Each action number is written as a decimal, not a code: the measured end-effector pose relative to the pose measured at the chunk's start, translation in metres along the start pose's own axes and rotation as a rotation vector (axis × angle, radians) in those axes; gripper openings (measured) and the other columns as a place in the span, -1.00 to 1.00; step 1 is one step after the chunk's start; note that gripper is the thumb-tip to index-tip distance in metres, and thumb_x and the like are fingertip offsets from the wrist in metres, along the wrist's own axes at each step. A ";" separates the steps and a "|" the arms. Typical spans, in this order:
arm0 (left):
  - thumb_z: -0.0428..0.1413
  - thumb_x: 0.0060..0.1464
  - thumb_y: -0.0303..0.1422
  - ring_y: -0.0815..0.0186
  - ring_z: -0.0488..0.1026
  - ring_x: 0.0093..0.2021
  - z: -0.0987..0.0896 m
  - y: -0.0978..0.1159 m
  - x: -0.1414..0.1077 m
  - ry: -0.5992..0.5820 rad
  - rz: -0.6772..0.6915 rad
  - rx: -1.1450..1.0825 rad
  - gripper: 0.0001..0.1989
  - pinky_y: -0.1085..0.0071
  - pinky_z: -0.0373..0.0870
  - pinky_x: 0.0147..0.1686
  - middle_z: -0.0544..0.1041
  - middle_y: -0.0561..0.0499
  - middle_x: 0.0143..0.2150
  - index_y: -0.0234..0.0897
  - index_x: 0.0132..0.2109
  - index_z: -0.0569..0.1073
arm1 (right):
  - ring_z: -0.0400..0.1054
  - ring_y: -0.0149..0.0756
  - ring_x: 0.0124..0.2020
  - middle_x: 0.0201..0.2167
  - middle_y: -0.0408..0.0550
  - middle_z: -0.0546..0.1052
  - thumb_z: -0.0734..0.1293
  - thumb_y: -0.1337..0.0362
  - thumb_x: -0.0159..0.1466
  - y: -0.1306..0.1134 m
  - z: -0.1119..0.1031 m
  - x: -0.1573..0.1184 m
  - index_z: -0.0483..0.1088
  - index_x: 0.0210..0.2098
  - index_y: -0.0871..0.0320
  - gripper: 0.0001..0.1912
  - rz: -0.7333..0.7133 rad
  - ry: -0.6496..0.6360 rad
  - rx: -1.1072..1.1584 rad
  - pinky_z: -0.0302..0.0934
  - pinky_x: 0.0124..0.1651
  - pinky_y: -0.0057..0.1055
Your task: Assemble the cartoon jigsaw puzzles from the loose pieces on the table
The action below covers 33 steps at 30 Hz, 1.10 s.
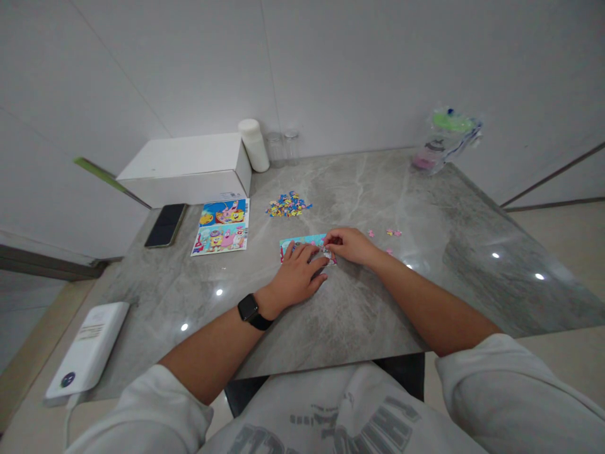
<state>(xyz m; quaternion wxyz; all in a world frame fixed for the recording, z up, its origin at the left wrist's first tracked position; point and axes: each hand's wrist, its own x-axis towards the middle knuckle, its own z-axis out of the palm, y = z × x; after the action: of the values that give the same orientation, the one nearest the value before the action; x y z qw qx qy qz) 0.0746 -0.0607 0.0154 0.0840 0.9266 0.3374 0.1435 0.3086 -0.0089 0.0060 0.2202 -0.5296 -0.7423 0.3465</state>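
A partly assembled jigsaw puzzle (309,239) lies flat on the grey marbled table, mostly covered by my hands. My left hand (297,271) rests over it with fingers spread, fingertips on its pieces. At the puzzle's right edge, my right hand (347,244) has thumb and fingers pinched together. Whatever is between those fingertips is too small to make out. Several pink loose puzzle pieces (397,232) lie right of that hand. Beyond the puzzle sits a pile of blue and yellow puzzle pieces (288,205). To the left lies a printed picture sheet (222,227) with cartoon figures.
A black phone (166,225) lies beside the white box (184,164) at the back left. Next to the box stand a white bottle (254,145) and two clear glasses (292,148). A plastic bag (444,142) is back right; a white power bank-like device (89,347) is front left.
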 end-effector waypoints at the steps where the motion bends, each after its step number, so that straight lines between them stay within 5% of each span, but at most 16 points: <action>1: 0.13 0.36 -0.15 -0.03 0.28 0.32 0.000 0.000 0.000 0.002 0.001 0.001 -0.64 -0.24 0.01 0.42 0.41 -0.21 0.28 -0.11 0.21 0.52 | 0.44 -0.37 -0.37 -0.42 -0.17 0.59 0.39 0.40 0.27 0.000 0.000 0.000 0.58 -0.27 0.14 -0.89 -0.007 0.010 -0.036 0.22 -0.23 -0.47; 11: 0.12 0.36 -0.15 -0.03 0.28 0.32 0.002 -0.002 0.000 0.005 0.001 -0.005 -0.63 -0.25 0.01 0.41 0.41 -0.19 0.28 -0.09 0.22 0.52 | 0.39 -0.35 -0.33 -0.35 -0.12 0.57 0.42 0.39 0.23 0.001 0.001 0.002 0.61 -0.29 0.14 -0.90 -0.052 0.072 -0.177 0.18 -0.20 -0.44; 18: 0.11 0.37 -0.14 -0.04 0.28 0.33 0.002 -0.002 0.000 0.016 0.005 0.007 -0.64 -0.26 0.01 0.42 0.42 -0.20 0.27 -0.08 0.22 0.52 | 0.41 -0.36 -0.36 -0.34 -0.13 0.61 0.39 0.31 0.31 0.002 -0.010 0.000 0.58 -0.24 0.14 -0.90 0.031 0.053 -0.057 0.21 -0.23 -0.44; 26: 0.12 0.37 -0.16 -0.03 0.30 0.31 -0.001 0.000 -0.001 0.013 0.009 0.001 -0.64 -0.27 0.01 0.44 0.43 -0.20 0.28 -0.08 0.23 0.54 | 0.44 -0.22 -0.23 -0.25 0.01 0.63 0.40 0.36 0.31 0.014 -0.027 -0.001 0.62 -0.22 0.13 -0.88 0.063 0.182 -0.365 0.22 -0.13 -0.35; 33: 0.09 0.39 -0.16 -0.02 0.32 0.28 -0.004 0.004 0.000 -0.003 0.026 0.032 -0.62 -0.25 0.01 0.44 0.45 -0.18 0.25 -0.11 0.25 0.52 | 0.43 -0.24 -0.19 -0.24 -0.03 0.60 0.46 0.40 0.25 -0.004 -0.011 -0.007 0.65 -0.16 0.09 -0.82 -0.156 -0.041 -0.312 0.22 -0.06 -0.37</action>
<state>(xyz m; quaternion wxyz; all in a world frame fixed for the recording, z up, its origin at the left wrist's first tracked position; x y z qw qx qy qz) 0.0750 -0.0634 0.0205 0.0678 0.9323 0.3274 0.1376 0.3160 -0.0127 0.0170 0.1462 -0.4909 -0.8302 0.2198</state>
